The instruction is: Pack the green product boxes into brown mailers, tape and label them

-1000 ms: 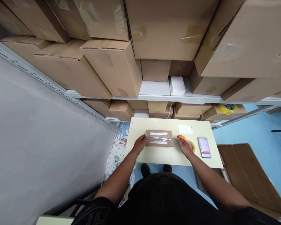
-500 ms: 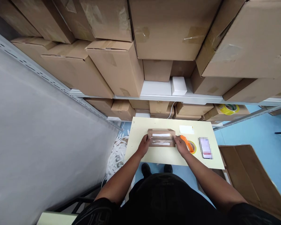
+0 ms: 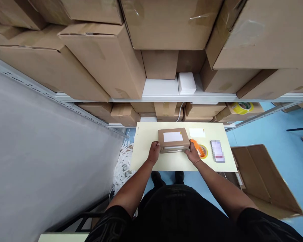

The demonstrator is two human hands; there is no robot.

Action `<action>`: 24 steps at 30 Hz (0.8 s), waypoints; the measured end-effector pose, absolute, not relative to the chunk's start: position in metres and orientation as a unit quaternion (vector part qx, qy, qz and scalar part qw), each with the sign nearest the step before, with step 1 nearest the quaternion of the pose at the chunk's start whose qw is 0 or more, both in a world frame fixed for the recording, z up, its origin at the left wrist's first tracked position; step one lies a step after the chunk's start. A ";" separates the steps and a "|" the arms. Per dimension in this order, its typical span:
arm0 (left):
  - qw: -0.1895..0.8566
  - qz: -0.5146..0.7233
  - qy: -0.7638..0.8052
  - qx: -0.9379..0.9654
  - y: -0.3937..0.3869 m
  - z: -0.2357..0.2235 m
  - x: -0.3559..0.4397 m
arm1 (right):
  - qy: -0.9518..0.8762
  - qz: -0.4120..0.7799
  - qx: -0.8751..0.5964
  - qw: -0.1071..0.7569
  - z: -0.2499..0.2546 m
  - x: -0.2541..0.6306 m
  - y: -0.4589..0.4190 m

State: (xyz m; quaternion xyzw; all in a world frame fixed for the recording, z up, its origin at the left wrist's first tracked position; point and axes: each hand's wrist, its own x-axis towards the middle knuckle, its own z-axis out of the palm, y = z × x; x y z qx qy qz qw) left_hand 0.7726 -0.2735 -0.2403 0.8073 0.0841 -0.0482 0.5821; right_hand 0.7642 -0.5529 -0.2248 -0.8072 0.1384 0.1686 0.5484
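Observation:
A small cardboard box [image 3: 163,133] is held between my two hands over the pale yellow table [image 3: 143,154]. A white label sits on its upper face, and clear tape shines along the side facing me. My left hand [image 3: 154,152] grips its left end, fingers closed against the cardboard. At the right end my right hand [image 3: 192,154] is closed on the near corner. Just beside that hand lies an orange tape dispenser [image 3: 198,148] with a roll of tape. Behind the dispenser is a white label sheet [image 3: 197,132]. A phone [image 3: 217,151] with a blurred screen lies further right.
Shelves [image 3: 161,98] stacked with cardboard boxes stand beyond the table. A yellow tape roll [image 3: 242,107] rests on a lower box. White paper strips [image 3: 123,164] litter the floor at left, beside a grey wall [image 3: 53,151]. An open large carton [image 3: 265,178] stands at right.
The box has been tipped so that its labelled face now shows, where the taped side with white strips faced up before. Both hands kept hold of its ends. The camera view has shifted slightly.

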 end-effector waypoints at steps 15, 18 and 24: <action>0.487 -0.038 0.092 0.868 -0.260 -0.217 0.747 | 0.170 0.057 -0.931 0.318 -0.250 0.732 -0.599; 0.453 -0.036 0.047 0.890 -0.262 -0.197 0.737 | 0.182 0.107 -0.921 0.326 -0.261 0.729 -0.612; 0.442 -0.070 -0.074 0.891 -0.298 -0.159 0.735 | 0.177 0.114 -0.930 0.302 -0.258 0.733 -0.625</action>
